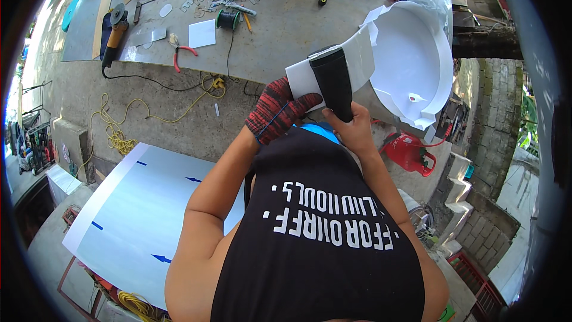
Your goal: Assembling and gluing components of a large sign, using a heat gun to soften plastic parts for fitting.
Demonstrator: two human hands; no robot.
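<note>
My left hand, in a red and black knitted glove, grips the near end of a white bent strip with the thumb over it. My bare right hand is closed around the lower end of a black tool. Its pale, flat top edge lies across the strip; its exact kind does not show. Beside the strip's far end, a large round white piece with a raised, notched rim overhangs the table's right corner. Whether strip and rim are joined I cannot tell.
On the metal table lie an angle grinder, red-handled pliers, a black wire spool and a white square. A red gas cylinder stands right; a yellow cord and a white-blue sheet are left.
</note>
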